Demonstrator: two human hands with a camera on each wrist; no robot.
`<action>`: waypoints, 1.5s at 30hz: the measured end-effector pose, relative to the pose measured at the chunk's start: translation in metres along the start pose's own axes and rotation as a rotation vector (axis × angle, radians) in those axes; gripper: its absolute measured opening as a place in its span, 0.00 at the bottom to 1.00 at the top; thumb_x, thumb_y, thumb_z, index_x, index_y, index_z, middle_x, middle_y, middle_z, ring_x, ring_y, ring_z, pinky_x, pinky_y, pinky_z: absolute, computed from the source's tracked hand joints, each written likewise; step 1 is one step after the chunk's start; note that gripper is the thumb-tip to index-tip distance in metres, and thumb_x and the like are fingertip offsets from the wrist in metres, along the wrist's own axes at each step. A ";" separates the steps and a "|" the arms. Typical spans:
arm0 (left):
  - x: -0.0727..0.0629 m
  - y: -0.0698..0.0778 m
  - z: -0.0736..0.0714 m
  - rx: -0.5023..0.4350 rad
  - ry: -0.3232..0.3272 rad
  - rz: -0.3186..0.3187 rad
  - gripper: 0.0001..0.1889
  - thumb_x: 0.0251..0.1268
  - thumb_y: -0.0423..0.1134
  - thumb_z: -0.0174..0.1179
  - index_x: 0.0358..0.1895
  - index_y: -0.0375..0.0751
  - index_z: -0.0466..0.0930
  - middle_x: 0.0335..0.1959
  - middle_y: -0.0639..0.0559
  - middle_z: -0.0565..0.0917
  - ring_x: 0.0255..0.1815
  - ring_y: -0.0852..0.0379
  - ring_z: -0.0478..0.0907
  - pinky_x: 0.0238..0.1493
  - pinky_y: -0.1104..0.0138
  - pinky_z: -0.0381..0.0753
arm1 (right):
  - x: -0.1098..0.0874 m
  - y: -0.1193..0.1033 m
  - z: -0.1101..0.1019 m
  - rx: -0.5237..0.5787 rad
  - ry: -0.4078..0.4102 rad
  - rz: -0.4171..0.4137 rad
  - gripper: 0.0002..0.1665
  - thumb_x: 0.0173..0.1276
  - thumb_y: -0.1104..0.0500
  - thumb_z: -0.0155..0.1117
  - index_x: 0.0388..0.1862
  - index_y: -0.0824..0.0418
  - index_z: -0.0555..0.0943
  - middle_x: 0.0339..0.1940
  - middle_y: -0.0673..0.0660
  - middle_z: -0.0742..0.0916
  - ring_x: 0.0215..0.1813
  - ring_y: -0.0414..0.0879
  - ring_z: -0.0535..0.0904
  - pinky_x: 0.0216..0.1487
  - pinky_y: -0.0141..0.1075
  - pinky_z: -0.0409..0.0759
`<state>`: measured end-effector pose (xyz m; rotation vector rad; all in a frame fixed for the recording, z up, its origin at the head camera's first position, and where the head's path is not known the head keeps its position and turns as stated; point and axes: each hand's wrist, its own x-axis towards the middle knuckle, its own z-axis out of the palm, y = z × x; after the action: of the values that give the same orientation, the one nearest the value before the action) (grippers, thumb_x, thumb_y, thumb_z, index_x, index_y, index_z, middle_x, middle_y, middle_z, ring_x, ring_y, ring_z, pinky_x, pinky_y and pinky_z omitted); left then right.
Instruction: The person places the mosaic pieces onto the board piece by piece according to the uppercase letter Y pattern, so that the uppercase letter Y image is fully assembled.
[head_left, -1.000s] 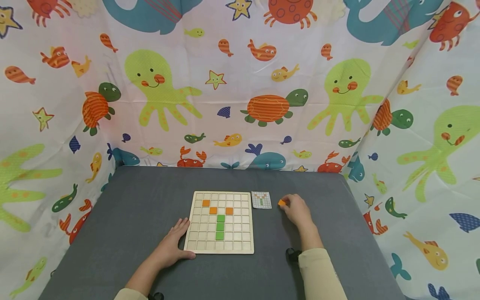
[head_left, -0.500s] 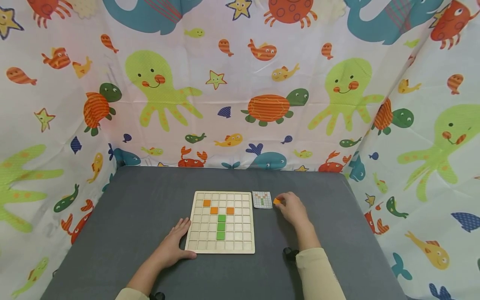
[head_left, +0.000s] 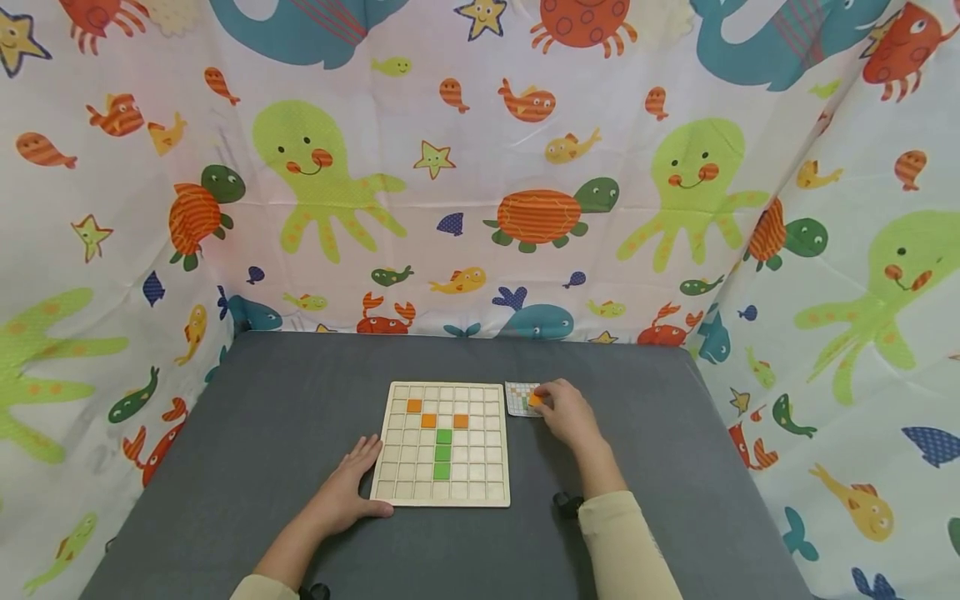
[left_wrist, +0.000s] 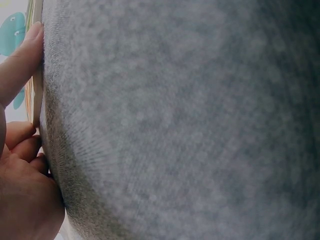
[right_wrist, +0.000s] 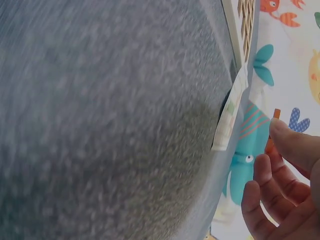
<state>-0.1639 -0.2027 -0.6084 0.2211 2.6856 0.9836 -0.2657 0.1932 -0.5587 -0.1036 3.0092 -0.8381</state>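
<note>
A square wooden grid board [head_left: 480,487] lies on the table. Three orange tiles sit toward its top, and three green tiles [head_left: 442,454] stand in a column below them. My left hand [head_left: 337,496] rests at the board's lower left corner, fingers along the left side and thumb at the front edge. Between thumb and fingertips, my right hand [head_left: 573,421] pinches an orange tile [head_left: 535,400], which overlaps a small pattern card [head_left: 516,400] in the head view. The right wrist view has this tile edge-on beyond the card [right_wrist: 231,112].
A grey cloth [head_left: 315,375] covers the table. Behind it and at both sides hangs a white curtain [head_left: 420,208] printed with sea animals. Dark wrist straps [head_left: 567,505] show at both sleeves [head_left: 626,542].
My right hand has moved left with the orange tile, from right of the pattern card to over its right side. The left hand and the board stay in place.
</note>
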 end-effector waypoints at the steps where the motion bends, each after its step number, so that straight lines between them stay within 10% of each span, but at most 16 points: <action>1: 0.000 0.000 0.000 -0.001 0.001 0.000 0.64 0.38 0.56 0.81 0.80 0.39 0.54 0.83 0.44 0.52 0.84 0.41 0.41 0.81 0.43 0.45 | 0.001 -0.002 0.001 -0.003 0.001 -0.003 0.16 0.67 0.58 0.72 0.53 0.58 0.86 0.49 0.56 0.84 0.43 0.49 0.79 0.46 0.46 0.82; 45: -0.002 0.005 -0.002 -0.022 -0.002 -0.020 0.64 0.37 0.55 0.82 0.80 0.40 0.54 0.83 0.45 0.53 0.84 0.41 0.41 0.81 0.42 0.45 | 0.017 -0.065 0.045 0.035 -0.127 -0.143 0.12 0.71 0.58 0.68 0.52 0.57 0.86 0.51 0.55 0.83 0.47 0.49 0.83 0.47 0.44 0.85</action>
<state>-0.1621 -0.2011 -0.6030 0.1902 2.6682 1.0063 -0.2769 0.1134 -0.5632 -0.3610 2.8946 -0.8594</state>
